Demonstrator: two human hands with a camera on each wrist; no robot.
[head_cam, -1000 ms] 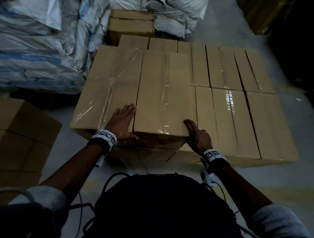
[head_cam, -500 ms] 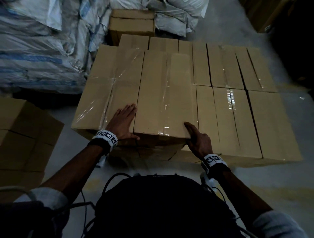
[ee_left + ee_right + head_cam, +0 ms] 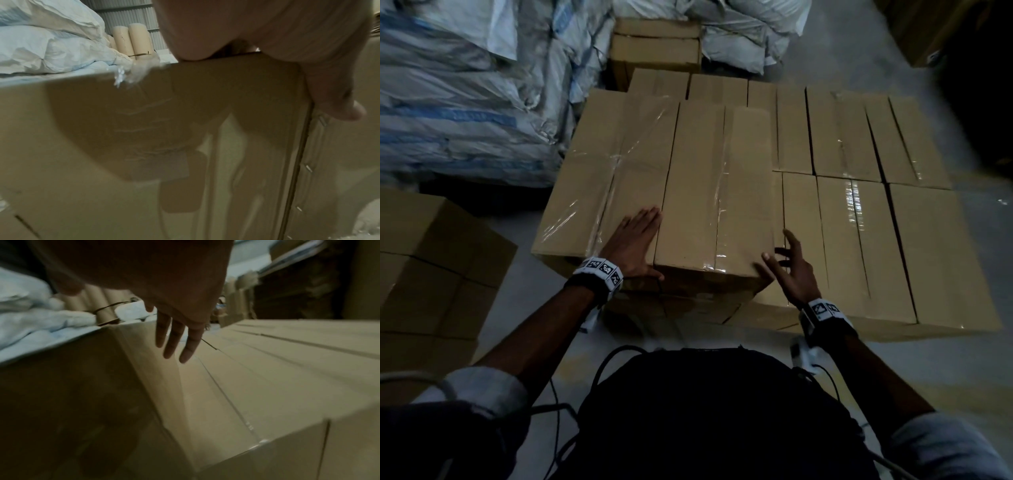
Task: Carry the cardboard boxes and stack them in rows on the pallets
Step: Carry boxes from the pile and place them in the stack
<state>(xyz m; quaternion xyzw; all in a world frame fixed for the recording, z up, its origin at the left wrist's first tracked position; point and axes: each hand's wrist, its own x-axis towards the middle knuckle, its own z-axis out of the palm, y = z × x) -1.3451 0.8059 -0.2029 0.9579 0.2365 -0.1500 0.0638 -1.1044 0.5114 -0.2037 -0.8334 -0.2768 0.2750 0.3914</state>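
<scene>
my right hand (image 3: 792, 270) has come off the near corner of the long tan tape-sealed cardboard box (image 3: 715, 192) and now hovers beside it, fingers spread and holding nothing; my left hand (image 3: 635, 240) lies flat and relaxed on the neighbouring tan box (image 3: 599, 185). the box sits on the second layer above the lower row of boxes (image 3: 859, 240). it looks stiff and bulky, tape slick, so i'd grip the cardboard end edges

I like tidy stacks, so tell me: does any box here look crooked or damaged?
Yes. The upper box under the right hand overhangs the crumpled-looking boxes below at the near edge. Loose, wrinkled tape shines on the upper box under the left hand.
</scene>
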